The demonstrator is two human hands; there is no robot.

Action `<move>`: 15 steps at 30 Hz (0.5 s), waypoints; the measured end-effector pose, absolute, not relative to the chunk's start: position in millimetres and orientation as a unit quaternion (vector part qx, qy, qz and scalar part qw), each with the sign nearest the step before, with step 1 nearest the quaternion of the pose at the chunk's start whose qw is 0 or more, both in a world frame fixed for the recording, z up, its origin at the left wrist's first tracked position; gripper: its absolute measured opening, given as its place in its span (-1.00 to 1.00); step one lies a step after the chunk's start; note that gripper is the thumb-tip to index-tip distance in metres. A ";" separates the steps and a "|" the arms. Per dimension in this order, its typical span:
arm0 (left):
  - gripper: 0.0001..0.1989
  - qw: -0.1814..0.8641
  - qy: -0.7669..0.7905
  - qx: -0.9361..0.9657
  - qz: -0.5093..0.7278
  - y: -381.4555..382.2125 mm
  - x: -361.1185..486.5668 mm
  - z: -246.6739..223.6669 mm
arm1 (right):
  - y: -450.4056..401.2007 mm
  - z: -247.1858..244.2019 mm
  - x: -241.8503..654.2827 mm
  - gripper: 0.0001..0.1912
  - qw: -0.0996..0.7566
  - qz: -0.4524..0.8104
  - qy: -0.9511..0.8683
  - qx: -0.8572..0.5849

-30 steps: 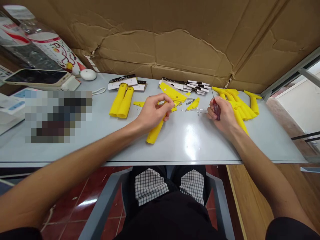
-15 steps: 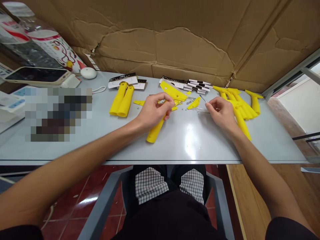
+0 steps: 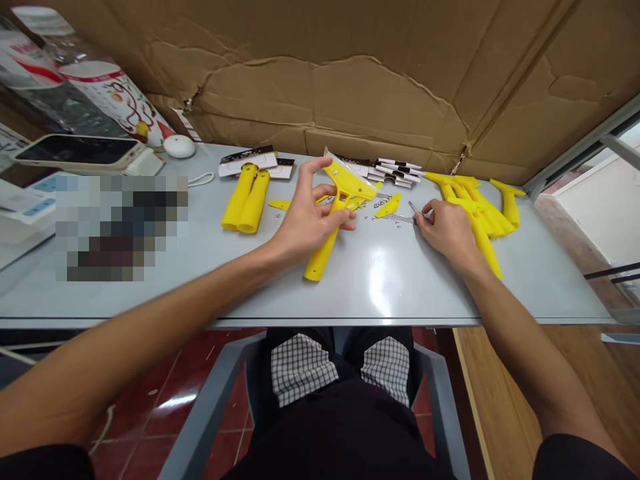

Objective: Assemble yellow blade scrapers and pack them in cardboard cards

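Observation:
My left hand (image 3: 306, 217) is wrapped round a yellow plastic scraper (image 3: 321, 259) near the joint of its handle and wide head. A thin metal strip shows along the upper edge of that head, which has two screws in its face. My right hand (image 3: 447, 227) is closed, its fingertips pinching a thin metal tool (image 3: 413, 207), mostly hidden in the grip; its kind cannot be made out. Between the hands lie a loose yellow head plate (image 3: 389, 206), a metal blade (image 3: 404, 219) and several small screws (image 3: 383, 201). Another yellow piece (image 3: 279, 205) lies left of the scraper.
Two yellow tube handles (image 3: 247, 200) lie at left, before black-and-white boxes (image 3: 253, 160). More boxes (image 3: 397, 171) stand at the back. Several yellow scraper bodies (image 3: 480, 207) are piled at right. A phone (image 3: 80, 150) and bottles (image 3: 100, 93) stand far left; cardboard (image 3: 310, 80) walls the back.
My left hand has spread from a pinch above the scraper to a hold round it, and the scraper is shifted slightly right and tilted up. My right hand has moved slightly down and right.

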State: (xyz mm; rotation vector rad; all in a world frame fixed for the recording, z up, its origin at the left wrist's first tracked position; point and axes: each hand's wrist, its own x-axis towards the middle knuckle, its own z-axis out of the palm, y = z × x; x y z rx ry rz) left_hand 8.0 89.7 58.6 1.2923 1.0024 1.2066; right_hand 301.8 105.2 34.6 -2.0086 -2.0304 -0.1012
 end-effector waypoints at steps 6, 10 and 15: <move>-0.10 0.572 0.421 0.478 0.517 90.6 8.4 59.8 | 99.7 44.7 290.8 -0.62 0.091 -0.063 -0.705 -0.701; -0.45 0.544 0.426 0.485 0.535 87.7 12.1 65.3 | 105.7 60.9 284.7 -0.62 0.078 -0.084 -0.726 -0.678; -0.42 0.552 0.438 0.477 0.525 89.4 12.0 62.5 | 136.8 81.1 272.6 -0.76 0.134 0.008 -0.831 -0.540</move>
